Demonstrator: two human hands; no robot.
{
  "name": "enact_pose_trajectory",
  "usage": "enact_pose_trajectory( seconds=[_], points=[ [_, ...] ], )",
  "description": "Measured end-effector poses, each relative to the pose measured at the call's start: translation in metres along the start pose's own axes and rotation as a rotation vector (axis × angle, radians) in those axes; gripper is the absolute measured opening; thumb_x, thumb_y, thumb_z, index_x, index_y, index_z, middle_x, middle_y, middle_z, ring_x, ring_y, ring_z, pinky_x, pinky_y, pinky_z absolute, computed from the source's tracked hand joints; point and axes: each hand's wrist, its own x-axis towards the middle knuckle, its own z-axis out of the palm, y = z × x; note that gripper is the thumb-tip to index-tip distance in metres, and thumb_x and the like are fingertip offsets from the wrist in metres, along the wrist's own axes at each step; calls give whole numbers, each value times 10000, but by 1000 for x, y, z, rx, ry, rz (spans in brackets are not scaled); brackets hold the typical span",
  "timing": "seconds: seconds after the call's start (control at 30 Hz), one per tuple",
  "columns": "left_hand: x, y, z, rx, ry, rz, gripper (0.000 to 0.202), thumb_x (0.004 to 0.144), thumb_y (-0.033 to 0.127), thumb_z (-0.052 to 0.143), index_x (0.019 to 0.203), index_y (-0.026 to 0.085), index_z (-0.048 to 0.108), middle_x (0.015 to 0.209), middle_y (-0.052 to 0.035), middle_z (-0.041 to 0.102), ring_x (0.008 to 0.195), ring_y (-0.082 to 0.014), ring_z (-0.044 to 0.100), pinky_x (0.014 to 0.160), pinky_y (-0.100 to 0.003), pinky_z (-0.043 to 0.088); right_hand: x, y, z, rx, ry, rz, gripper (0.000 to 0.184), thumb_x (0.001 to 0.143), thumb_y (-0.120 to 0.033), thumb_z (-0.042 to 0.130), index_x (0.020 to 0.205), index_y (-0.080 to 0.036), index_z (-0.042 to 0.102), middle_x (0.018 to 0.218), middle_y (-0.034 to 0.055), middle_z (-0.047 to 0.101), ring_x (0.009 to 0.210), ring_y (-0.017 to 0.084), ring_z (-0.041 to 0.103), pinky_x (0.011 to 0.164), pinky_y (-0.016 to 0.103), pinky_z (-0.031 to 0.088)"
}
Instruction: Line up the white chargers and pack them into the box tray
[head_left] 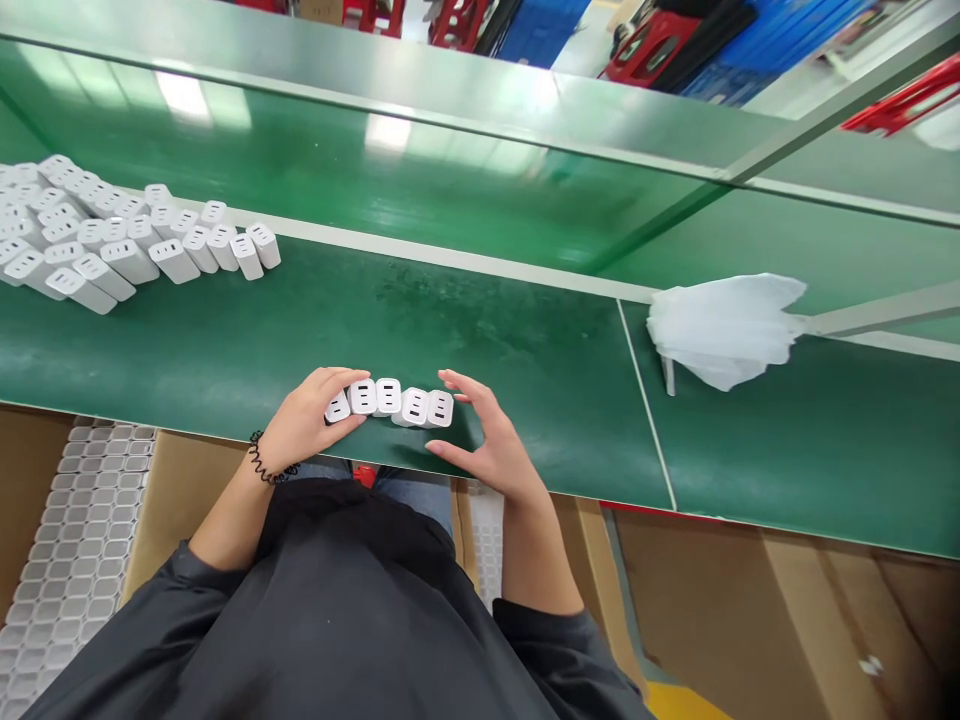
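A short row of several white chargers (390, 402) stands side by side near the front edge of the green table (225, 350), port faces up. My left hand (304, 422) presses against the row's left end, fingers curled over the first charger. My right hand (487, 445) cups the right end, fingers spread and touching the last charger. Both hands squeeze the row between them. A black coil band sits on my left wrist.
A large pile of white chargers (97, 240) lies at the far left of the table. A white crumpled bag (724, 328) hangs on a metal rail at right. Trays of chargers (75, 540) sit in a cardboard box below left.
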Motion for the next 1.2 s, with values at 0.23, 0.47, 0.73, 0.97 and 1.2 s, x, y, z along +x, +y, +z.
enact_pose_trajectory(
  seconds=[0.23, 0.47, 0.73, 0.97, 1.2],
  points=[
    [15, 11, -9, 207, -7, 163, 592, 891, 479, 691, 1389, 218, 504, 1358, -100, 604, 1260, -279, 546, 1066, -451, 481, 10, -4, 16, -2, -14, -106, 626, 892, -397, 696, 1460, -305, 448, 1393, 90, 580, 1299, 282, 522, 1094, 526, 467],
    [31, 22, 11, 358, -62, 194, 461, 948, 497, 606, 1301, 201, 597, 1287, -80, 677, 1145, -257, 632, 929, -395, 502, 18, -9, 15, 0, -73, -200, 522, 946, -361, 622, 1443, -282, 484, 1399, 94, 583, 1296, 261, 529, 1088, 501, 480],
    [30, 18, 13, 401, -34, 203, 416, 943, 484, 624, 1255, 209, 627, 1216, -47, 718, 1004, -210, 692, 789, -333, 503, 1, -7, -22, -118, -257, -111, 644, 931, -395, 644, 1519, -326, 390, 1519, 83, 472, 1374, 281, 478, 1112, 495, 474],
    [32, 19, 8, 392, -20, 293, 488, 924, 512, 636, 1292, 193, 599, 1251, -63, 697, 1084, -241, 668, 907, -389, 501, 17, -8, -57, -205, -463, -260, 723, 916, -188, 551, 1566, -357, 283, 1623, 37, 339, 1489, 287, 329, 1177, 544, 391],
    [16, 11, 5, 301, 95, 246, 611, 886, 519, 677, 1394, 216, 523, 1375, -113, 600, 1263, -301, 553, 1050, -471, 472, 23, -8, -22, -279, -272, -88, 629, 899, -343, 634, 1485, -275, 417, 1332, 105, 564, 1136, 259, 629, 914, 422, 592]
  ],
)
